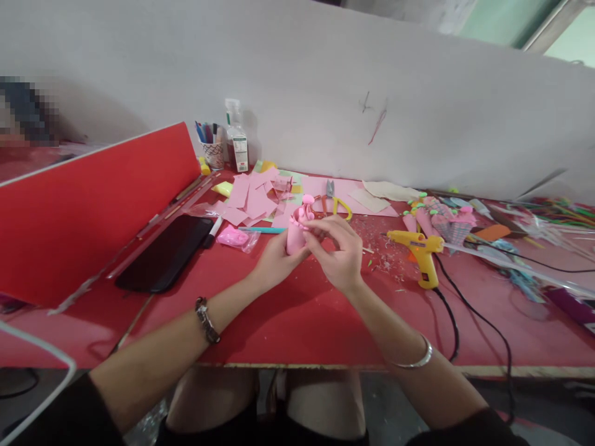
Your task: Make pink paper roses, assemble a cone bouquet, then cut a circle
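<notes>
Both hands met over the middle of the red worktop point(297, 322): the left hand point(274, 260) cupped a small pink paper roll point(295, 234) upright, and the right hand point(341, 257) had its fingers point(320, 230) pinching the roll's top edge. Looked like fiddly shaping, so I'd say grip lightly, or the paper creases. The glue gun point(421, 251) sat just to the right.
</notes>
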The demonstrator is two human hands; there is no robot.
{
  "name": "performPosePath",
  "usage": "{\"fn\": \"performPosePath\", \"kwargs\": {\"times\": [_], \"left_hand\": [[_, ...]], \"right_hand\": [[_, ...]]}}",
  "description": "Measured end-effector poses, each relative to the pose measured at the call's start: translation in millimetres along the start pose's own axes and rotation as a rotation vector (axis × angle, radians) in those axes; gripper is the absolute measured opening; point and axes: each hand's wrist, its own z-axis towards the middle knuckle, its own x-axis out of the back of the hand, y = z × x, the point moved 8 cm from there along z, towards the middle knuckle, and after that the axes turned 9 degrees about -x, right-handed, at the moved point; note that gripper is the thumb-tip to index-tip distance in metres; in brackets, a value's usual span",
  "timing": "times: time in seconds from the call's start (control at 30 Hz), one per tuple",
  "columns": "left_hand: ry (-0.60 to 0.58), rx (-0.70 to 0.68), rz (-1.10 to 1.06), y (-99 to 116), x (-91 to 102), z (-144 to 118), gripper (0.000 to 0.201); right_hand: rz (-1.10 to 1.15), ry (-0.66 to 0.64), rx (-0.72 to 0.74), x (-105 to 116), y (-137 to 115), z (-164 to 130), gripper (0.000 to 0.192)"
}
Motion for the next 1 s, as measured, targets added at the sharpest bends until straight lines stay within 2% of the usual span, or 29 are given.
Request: {"fn": "performPosePath", "kwargs": {"times": [0.3,1.0], "left_hand": [[0.008,0.012,0.037,1.3,0.5,-0.7,0.030],[0.003,-0.107,0.090,8.4,2.3,0.0,0.021]], "right_hand": [[-0.009,0.020,0.014,1.5,-0.9,-0.2,0.010],[-0.009,0.009,0.031,0.5,-2.5,-0.5,0.010]]}}
